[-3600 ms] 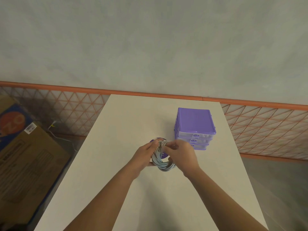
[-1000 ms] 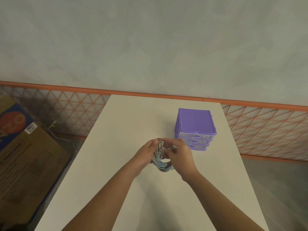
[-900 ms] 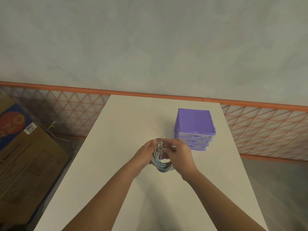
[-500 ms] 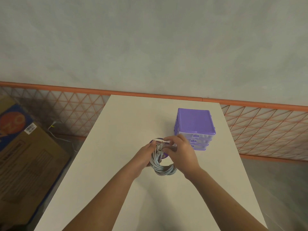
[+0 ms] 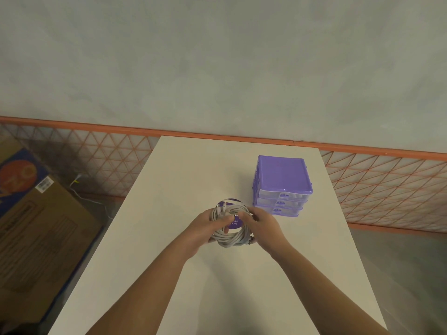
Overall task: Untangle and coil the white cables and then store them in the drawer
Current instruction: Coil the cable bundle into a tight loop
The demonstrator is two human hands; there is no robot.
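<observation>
A white cable (image 5: 232,238) is wound into a round coil held just above the white table (image 5: 217,286). My left hand (image 5: 205,228) grips the coil's left side, thumb over the strands. My right hand (image 5: 264,228) grips its right side with curled fingers. Two cable ends stick up at the coil's top left. Behind the coil, to the right, stands a purple drawer unit (image 5: 281,184) with three shut drawers. A round purple disc (image 5: 235,221) with white print shows through the coil's middle.
The table's far edge meets an orange-railed mesh fence (image 5: 387,189). A cardboard box (image 5: 36,238) stands on the floor to the left, and a thin white wire (image 5: 89,199) lies by the wall there.
The coil has turned from edge-on and upright to lying nearly flat between my hands, so its open ring now faces up. Both hands have shifted slightly apart to its sides.
</observation>
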